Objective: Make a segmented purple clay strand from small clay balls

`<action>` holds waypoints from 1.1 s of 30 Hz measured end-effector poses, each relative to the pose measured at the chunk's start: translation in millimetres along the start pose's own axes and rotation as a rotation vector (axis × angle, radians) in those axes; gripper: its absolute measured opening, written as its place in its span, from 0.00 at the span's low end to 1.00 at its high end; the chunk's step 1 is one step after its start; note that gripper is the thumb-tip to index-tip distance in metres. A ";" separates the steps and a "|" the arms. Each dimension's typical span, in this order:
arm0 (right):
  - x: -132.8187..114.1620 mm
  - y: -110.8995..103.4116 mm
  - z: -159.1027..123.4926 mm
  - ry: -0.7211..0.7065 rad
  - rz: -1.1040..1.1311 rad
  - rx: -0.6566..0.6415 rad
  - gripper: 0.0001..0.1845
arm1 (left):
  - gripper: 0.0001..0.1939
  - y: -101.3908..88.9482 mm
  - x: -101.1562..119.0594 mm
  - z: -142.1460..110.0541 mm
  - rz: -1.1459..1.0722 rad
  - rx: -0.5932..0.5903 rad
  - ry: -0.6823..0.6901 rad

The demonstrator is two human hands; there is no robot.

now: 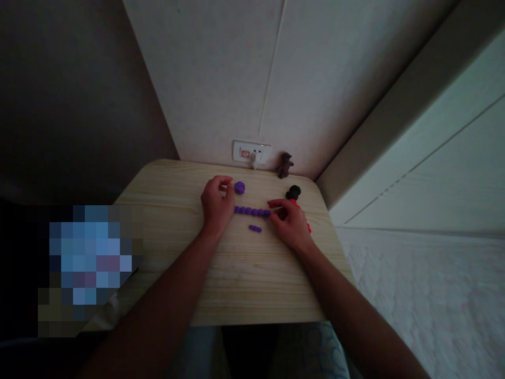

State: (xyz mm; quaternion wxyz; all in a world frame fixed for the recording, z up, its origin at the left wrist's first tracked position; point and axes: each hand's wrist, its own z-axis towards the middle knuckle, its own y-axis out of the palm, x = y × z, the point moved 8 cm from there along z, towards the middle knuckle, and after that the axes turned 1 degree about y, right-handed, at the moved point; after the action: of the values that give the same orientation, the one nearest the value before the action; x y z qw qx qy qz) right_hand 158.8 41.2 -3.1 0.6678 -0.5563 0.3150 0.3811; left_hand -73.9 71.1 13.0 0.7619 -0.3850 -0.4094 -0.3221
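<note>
A row of joined purple balls [251, 211], seemingly modelling clay, lies across the table between my two hands. My left hand [216, 205] rests at the row's left end, its fingers bent and the thumb apart from them. Just right of those fingertips sits a purple flower-shaped piece [239, 187]. My right hand [290, 223] is over the row's right end, thumb and forefinger parted around it, without a visible grip. A shorter purple strip [255, 228] lies nearer me. Beyond the right hand are a black piece [293, 191] and a red piece [309, 227], the red one partly hidden by that hand.
A brown bear-like figure [285, 165] stands at the back of the wooden table [252, 284], by the wall. Above the back edge is a wall socket [251, 152] with a plug. A white quilted surface [426, 284] lies to the right. A blurred-out patch covers the left side.
</note>
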 end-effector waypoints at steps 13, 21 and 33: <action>-8.2 -7.6 -4.7 0.002 0.057 0.044 0.15 | 0.22 21.4 -10.8 -0.3 0.196 -0.105 0.007; -19.8 -13.8 -10.7 -0.065 0.057 0.087 0.15 | 0.22 16.4 -2.0 0.4 -0.287 -0.048 -0.058; -65.0 -11.1 1.9 -0.352 0.034 0.060 0.24 | 0.18 41.0 20.0 -19.7 -0.855 -0.353 -0.271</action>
State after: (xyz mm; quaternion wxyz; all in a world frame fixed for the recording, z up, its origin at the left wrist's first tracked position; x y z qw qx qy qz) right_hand 135.1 31.7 57.8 0.7224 -0.4554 0.2141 0.4742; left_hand -24.3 71.1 10.0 0.4241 -0.3440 -0.5656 -0.6180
